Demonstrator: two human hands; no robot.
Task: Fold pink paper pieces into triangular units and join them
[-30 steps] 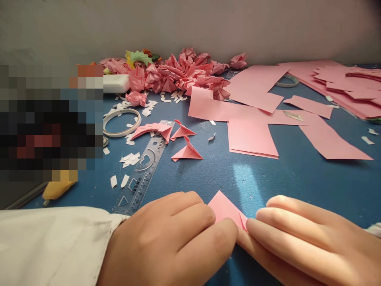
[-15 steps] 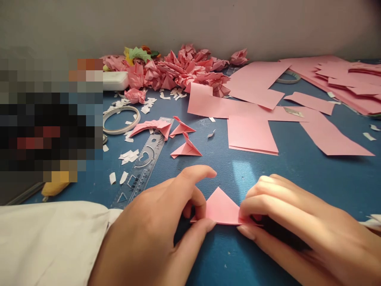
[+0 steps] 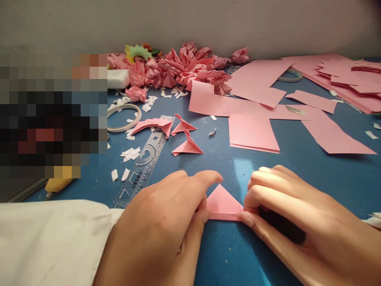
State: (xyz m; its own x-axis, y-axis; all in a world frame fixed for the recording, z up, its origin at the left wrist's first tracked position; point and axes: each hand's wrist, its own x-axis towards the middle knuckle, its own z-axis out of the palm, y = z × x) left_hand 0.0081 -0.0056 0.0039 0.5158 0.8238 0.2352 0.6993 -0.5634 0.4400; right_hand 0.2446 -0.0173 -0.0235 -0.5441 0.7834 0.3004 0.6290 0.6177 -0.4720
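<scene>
Pink folded paper triangle (image 3: 224,204) pinned flat on blue tabletop (image 3: 297,174): left hand (image 3: 166,222) pinching at 9 o'clock, right hand (image 3: 297,222) at 3 (likely steadying the crease).

Ahead of me lay a clear plastic stencil ruler (image 3: 145,161), a white tape ring (image 3: 124,117), and flat pink paper sheets (image 3: 253,133) on the blue tabletop (image 3: 297,167).

Nothing legible: the clear ruler (image 3: 142,165) bears scale marks too small to read
</scene>
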